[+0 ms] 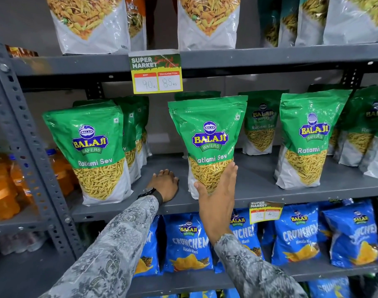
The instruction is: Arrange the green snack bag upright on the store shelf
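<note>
Green snack bag [207,145] upright on middle shelf [259,186], front row; right hand [216,190] cupping lower front, steadying base against tipping; left hand [165,184] released, flat on shelf as brace

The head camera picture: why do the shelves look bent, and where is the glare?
Head view: the wide-angle lens bows the shelf edge and upright post; overhead light glints off the green snack bag held by the right hand; the top corners look soft and smeared.
</note>
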